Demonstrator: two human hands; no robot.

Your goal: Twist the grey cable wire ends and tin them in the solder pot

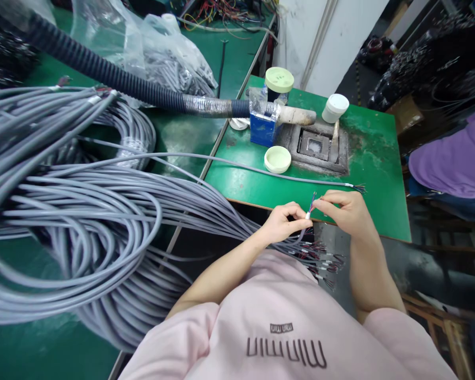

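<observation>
My left hand (282, 221) pinches the end of one grey cable (305, 218) just below its stripped tip. My right hand (346, 210) holds the thin coloured wires (312, 199) that fan out of that tip. Both hands hover at the near edge of the small green table (372, 158). Below them, several more stripped cable ends (320, 259) hang over my lap. A separate single grey cable (261, 170) lies across the table, its bared end (358, 187) just beyond my right hand.
A large mass of grey cable coils (71, 221) fills the left bench. A black corrugated hose (114, 79) leads to a metal pot (315, 145) in the table. Beside it stand a blue box (262, 128), green lids (277, 159) and a white jar (334, 107). A person in purple (455, 158) sits at right.
</observation>
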